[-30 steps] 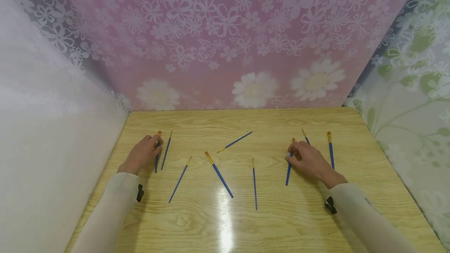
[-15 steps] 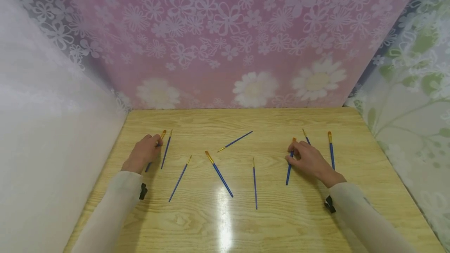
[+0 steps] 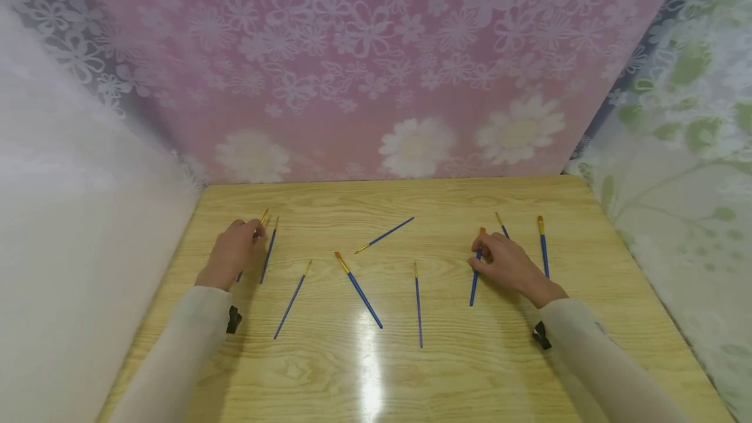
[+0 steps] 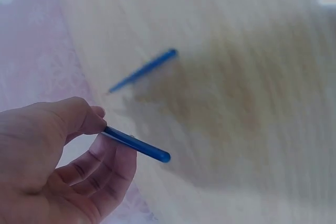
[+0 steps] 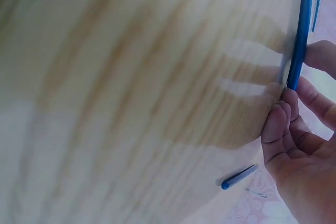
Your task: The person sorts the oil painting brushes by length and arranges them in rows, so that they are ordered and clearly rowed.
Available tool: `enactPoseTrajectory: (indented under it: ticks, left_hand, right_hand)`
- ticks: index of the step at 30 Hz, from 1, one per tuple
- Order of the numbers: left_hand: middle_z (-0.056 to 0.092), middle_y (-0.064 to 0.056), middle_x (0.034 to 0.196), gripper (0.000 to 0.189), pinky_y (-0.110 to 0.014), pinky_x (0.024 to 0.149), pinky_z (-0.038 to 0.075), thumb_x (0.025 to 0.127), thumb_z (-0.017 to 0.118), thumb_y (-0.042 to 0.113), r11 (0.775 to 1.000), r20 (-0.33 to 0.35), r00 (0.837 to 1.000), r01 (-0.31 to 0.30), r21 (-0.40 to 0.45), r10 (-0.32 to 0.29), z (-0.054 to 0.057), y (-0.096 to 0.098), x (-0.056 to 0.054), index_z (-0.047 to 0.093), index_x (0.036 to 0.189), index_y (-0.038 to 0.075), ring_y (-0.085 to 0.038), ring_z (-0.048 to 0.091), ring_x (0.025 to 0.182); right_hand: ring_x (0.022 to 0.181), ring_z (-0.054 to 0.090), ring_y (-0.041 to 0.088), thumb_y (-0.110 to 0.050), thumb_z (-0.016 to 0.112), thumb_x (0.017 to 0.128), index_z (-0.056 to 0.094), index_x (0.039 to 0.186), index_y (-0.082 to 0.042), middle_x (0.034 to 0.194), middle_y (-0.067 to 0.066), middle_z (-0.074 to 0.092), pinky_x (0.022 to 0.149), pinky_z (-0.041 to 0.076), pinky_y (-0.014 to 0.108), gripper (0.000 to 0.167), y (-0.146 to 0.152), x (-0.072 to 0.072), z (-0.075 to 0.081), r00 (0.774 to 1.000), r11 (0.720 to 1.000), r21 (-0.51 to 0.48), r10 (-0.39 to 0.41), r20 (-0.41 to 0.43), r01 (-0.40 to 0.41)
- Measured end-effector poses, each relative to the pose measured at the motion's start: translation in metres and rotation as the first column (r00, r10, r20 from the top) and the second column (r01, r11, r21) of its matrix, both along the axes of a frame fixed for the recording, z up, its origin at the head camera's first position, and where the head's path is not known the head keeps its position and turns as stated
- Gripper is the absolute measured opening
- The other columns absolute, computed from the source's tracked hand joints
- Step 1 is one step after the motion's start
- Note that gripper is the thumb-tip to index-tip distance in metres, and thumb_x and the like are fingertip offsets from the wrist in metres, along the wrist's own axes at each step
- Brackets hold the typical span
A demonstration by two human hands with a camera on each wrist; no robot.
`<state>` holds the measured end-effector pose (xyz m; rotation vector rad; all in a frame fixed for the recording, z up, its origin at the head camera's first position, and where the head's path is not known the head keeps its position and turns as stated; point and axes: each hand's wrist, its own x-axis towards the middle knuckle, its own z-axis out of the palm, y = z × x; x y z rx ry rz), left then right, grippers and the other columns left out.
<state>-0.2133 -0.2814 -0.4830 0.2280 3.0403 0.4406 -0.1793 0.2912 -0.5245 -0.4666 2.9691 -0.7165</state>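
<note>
My left hand (image 3: 231, 252) pinches a blue-handled paintbrush (image 4: 139, 146) between thumb and fingers, its handle end sticking out past them in the left wrist view. Just right of that hand lies a thin paintbrush (image 3: 269, 254) on the wooden table. Toward the right side, my right hand (image 3: 510, 265) holds the handle of another paintbrush (image 3: 473, 287), thumb on one side and fingertips on the other. That brush's orange bristles point to the back wall. Behind this hand a thin paintbrush (image 3: 501, 222) is partly hidden, and a wide flat paintbrush (image 3: 543, 248) lies farther right.
Between the hands several brushes lie apart on the table (image 3: 305, 384): a thin slanted paintbrush (image 3: 292, 302), a flat paintbrush (image 3: 361, 294), a thin upright-pointing paintbrush (image 3: 419, 311) and a diagonal paintbrush (image 3: 384, 235). A pink floral wall (image 3: 352, 109) borders the back; side walls flank the table.
The paintbrush in my left hand has tilted, its handle end swinging left and its bristle end right. My right hand stays at its brush. The head view has shifted slightly.
</note>
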Motion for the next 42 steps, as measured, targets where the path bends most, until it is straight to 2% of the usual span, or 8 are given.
enactPoseTrajectory:
  ticks: [4,7,12,17,26,30,35,42]
  left_hand:
    - [0.066,-0.024,0.115,0.023,-0.063,0.092,0.054,0.110,0.061,0.011,0.999,0.012,1.000,0.006,0.031,-0.006,0.009,0.013,-0.004,0.067,0.129,0.000,-0.036,0.066,0.096]
    - [0.067,-0.024,0.119,0.024,-0.063,0.096,0.054,0.110,0.061,0.010,0.999,0.017,1.000,0.011,0.051,-0.012,0.011,0.022,-0.008,0.067,0.131,0.000,-0.038,0.068,0.104]
    - [0.068,-0.025,0.122,0.025,-0.060,0.096,0.054,0.111,0.060,0.011,0.995,0.023,0.999,0.029,0.097,-0.031,0.016,0.035,-0.015,0.067,0.132,0.000,-0.040,0.067,0.109]
    - [0.067,-0.026,0.129,0.029,-0.066,0.102,0.050,0.111,0.057,0.010,0.989,0.046,0.998,0.041,0.141,-0.048,0.020,0.052,-0.025,0.067,0.136,0.000,-0.043,0.064,0.119]
    - [0.070,-0.026,0.129,0.031,-0.058,0.098,0.054,0.111,0.054,0.007,0.978,0.033,0.997,0.058,0.199,-0.066,0.018,0.083,-0.046,0.068,0.139,0.001,-0.043,0.065,0.118]
    - [0.069,-0.026,0.133,0.033,-0.058,0.102,0.054,0.112,0.052,0.008,0.974,0.050,0.998,0.031,0.224,-0.043,0.018,0.094,-0.052,0.068,0.141,0.002,-0.044,0.065,0.122]
    - [0.068,-0.026,0.137,0.037,-0.059,0.106,0.052,0.112,0.049,0.009,0.958,0.088,0.996,-0.021,0.286,-0.005,0.015,0.106,-0.056,0.067,0.143,0.002,-0.044,0.064,0.125]
    - [0.069,-0.025,0.134,0.037,-0.059,0.105,0.052,0.112,0.050,0.010,0.941,0.121,0.992,-0.069,0.330,0.030,0.005,0.116,-0.064,0.067,0.144,0.003,-0.042,0.066,0.120]
  right_hand:
    - [0.081,0.050,0.016,-0.022,0.077,0.101,0.069,0.114,-0.007,0.094,0.005,0.061,0.075,0.046,0.037,0.022,0.001,0.001,0.002,1.000,1.000,0.000,-0.003,0.008,0.003]
    - [0.081,0.050,0.016,-0.022,0.077,0.101,0.069,0.114,-0.006,0.094,0.005,0.062,0.074,0.046,0.037,0.022,0.001,0.001,0.003,1.000,1.000,0.003,0.002,0.007,-0.002]
    - [0.080,0.050,0.015,-0.023,0.077,0.102,0.069,0.115,-0.006,0.094,0.005,0.062,0.074,0.046,0.037,0.022,0.001,0.001,0.004,1.000,1.000,0.002,0.001,0.013,-0.001]
    - [0.080,0.050,0.016,-0.022,0.077,0.102,0.069,0.114,-0.006,0.094,0.005,0.062,0.074,0.046,0.037,0.022,0.002,0.001,0.004,1.000,1.000,-0.001,0.002,0.007,-0.002]
    - [0.080,0.050,0.015,-0.024,0.075,0.103,0.068,0.116,-0.007,0.094,0.005,0.062,0.075,0.046,0.037,0.022,0.003,0.000,0.004,1.000,1.000,0.002,0.006,0.021,-0.006]
    - [0.080,0.051,0.016,-0.024,0.076,0.103,0.068,0.115,-0.006,0.093,0.005,0.062,0.074,0.046,0.037,0.022,0.002,-0.001,0.003,1.000,1.000,-0.001,0.011,0.019,-0.011]
    - [0.080,0.051,0.016,-0.023,0.076,0.102,0.068,0.115,-0.006,0.093,0.005,0.062,0.074,0.045,0.037,0.022,0.001,-0.001,0.003,1.000,1.000,-0.005,0.011,0.020,-0.010]
    - [0.080,0.051,0.016,-0.024,0.075,0.102,0.068,0.115,-0.006,0.094,0.005,0.062,0.075,0.045,0.037,0.023,0.001,-0.001,0.003,1.000,1.000,0.002,0.005,0.023,-0.005]
